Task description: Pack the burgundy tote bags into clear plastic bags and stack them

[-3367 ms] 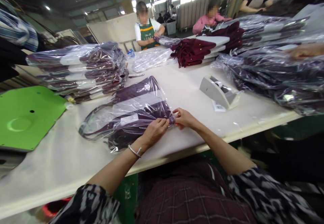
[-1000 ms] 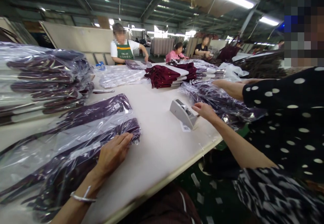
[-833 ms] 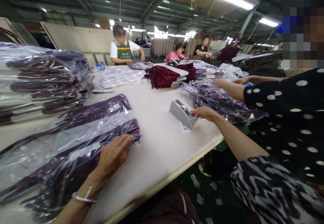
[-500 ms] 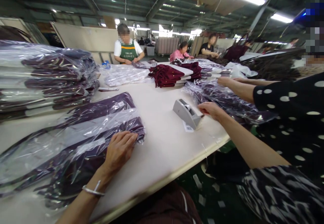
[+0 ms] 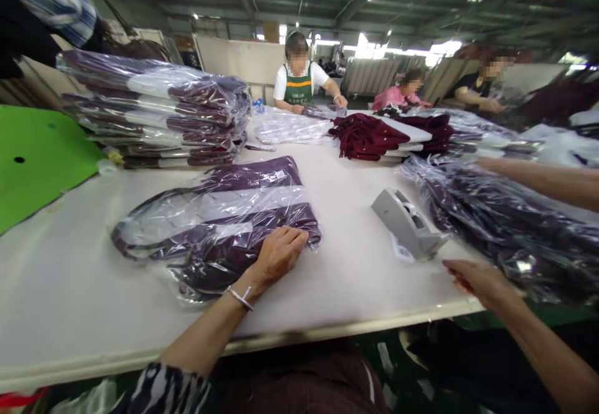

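Note:
A clear plastic bag (image 5: 262, 199) lies flat on the table, with a folded dark purple item and its long looped strap inside. My left hand (image 5: 283, 253) rests over the bag's near right end, fingers curled and pressed together on the plastic. To the right, my right hand (image 5: 482, 282) is just off the front corner of a grey tape dispenser (image 5: 406, 224). Its thumb and fingers are pinched together; what they hold, if anything, is too small to make out. The hand and the dispenser are apart.
A tall stack of bagged items (image 5: 159, 111) stands at the back left, beside a green board (image 5: 42, 158). Burgundy fringed pieces (image 5: 369, 136) lie at the back. More bagged items (image 5: 510, 227) sit at right, under a co-worker's arm (image 5: 547, 180). Another person (image 5: 299, 83) works opposite.
My view has turned left. My right hand has moved away from the dispenser's front end, toward the table's near edge. My left hand stays on the bag's end.

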`<state>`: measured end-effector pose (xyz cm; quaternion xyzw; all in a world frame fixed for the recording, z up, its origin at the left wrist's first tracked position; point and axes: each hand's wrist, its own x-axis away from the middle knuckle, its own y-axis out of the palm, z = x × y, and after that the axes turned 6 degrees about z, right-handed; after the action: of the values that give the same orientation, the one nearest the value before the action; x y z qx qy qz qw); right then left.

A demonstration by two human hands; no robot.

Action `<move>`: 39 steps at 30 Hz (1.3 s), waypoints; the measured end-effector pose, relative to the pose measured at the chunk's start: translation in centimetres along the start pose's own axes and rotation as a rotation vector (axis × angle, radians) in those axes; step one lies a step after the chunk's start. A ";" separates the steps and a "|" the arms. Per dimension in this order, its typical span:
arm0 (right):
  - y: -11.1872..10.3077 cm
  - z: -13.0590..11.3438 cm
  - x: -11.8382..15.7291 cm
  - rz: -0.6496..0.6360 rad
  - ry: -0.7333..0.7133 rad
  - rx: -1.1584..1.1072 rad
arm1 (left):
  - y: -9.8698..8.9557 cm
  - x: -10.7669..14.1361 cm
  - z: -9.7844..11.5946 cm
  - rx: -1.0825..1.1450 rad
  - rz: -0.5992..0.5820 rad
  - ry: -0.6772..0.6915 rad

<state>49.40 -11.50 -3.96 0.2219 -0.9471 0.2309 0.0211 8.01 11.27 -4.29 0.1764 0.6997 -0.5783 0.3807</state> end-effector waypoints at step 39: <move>19.8 -9.0 20.1 -0.546 0.370 -0.650 | 0.7 -0.4 0.7 0.063 -0.168 -0.178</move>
<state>22.22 -0.01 -1.50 0.4002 -0.8575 -0.0565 0.3182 8.97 10.84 -4.49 0.0767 0.6570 -0.6431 0.3858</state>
